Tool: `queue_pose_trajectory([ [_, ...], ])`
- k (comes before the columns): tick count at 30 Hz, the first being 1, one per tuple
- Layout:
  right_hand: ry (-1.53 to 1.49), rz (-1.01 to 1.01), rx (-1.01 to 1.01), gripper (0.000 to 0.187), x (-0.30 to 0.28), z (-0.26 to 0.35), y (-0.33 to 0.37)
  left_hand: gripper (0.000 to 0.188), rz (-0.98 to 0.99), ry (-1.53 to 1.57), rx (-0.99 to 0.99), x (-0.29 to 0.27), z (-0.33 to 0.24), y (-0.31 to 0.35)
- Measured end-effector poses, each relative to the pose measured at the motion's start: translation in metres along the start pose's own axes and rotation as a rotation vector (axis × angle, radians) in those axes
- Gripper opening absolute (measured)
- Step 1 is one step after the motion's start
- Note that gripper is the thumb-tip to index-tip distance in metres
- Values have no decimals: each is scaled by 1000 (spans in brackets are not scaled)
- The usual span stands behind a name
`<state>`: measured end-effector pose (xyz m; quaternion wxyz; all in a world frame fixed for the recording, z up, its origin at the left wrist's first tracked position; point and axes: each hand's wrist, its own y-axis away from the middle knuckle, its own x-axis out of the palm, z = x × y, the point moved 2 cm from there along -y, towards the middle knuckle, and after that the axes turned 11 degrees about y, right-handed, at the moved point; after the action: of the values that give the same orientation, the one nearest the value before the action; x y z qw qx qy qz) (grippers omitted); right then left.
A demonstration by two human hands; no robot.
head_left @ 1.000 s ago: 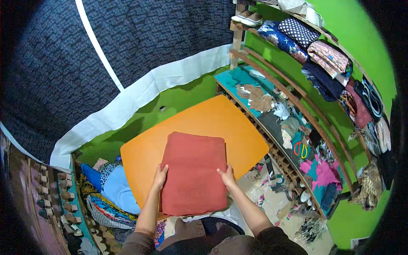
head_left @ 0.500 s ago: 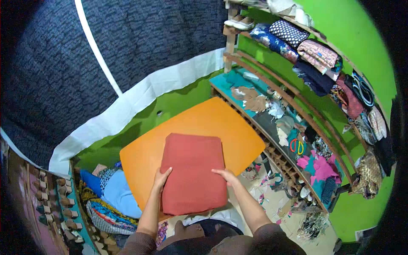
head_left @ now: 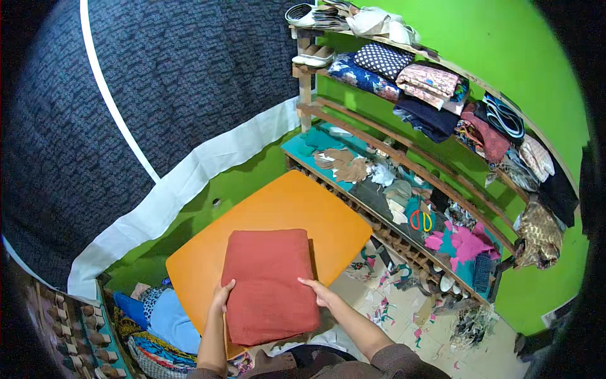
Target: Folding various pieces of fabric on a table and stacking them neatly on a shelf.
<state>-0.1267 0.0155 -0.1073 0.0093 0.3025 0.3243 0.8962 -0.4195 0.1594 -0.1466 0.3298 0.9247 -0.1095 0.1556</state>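
A thick folded bundle of brick-red cloth (head_left: pixel 270 284) is held between my two hands above the near part of an orange tabletop (head_left: pixel 278 202). My left hand (head_left: pixel 221 295) grips its left edge, thumb on top and the other fingers hidden at the side and underneath. On the opposite edge, my right hand (head_left: pixel 317 292) grips the same way, its thumb resting on the cloth. The bundle is roughly rectangular, with its near end close to my body. Whether its underside touches the tabletop cannot be made out.
Wooden shelves on the right green wall carry folded fabrics (head_left: pixel 382 62), shoes (head_left: pixel 314 57) and a patterned bag (head_left: pixel 538 240). Fabric scraps and red-and-yellow-handled scissors (head_left: pixel 420 221) lie on the lower shelf. A cloth pile (head_left: pixel 170 319) sits left of the table. Scraps litter the tiled floor (head_left: pixel 404 316).
My view has tilted up and turned right, showing more of the upper shelf. The red cloth stays in both hands and appears lower in the picture.
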Motion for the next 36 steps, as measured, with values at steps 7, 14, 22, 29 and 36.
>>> queue_pose_trajectory([
  [7, -17, 56, 76, 62, -18, -28, 7, 50, 61, -77, -7, 36, -18, 44],
  [14, -177, 46, 33, 58, -49, -42, 42, 61, 142, -164, -270, 82, -17, 43],
  [22, -197, -172, -203, 54, -131, -36, 145, 62, 426, -266, -173, 209, 37, 45],
  [29, -164, -368, -491, 53, -217, -25, 305, 62, 654, -142, -247, 371, 94, 99],
  [36, -385, -698, -854, 51, -313, -40, 414, 63, 853, -202, -245, 495, 132, 178],
])
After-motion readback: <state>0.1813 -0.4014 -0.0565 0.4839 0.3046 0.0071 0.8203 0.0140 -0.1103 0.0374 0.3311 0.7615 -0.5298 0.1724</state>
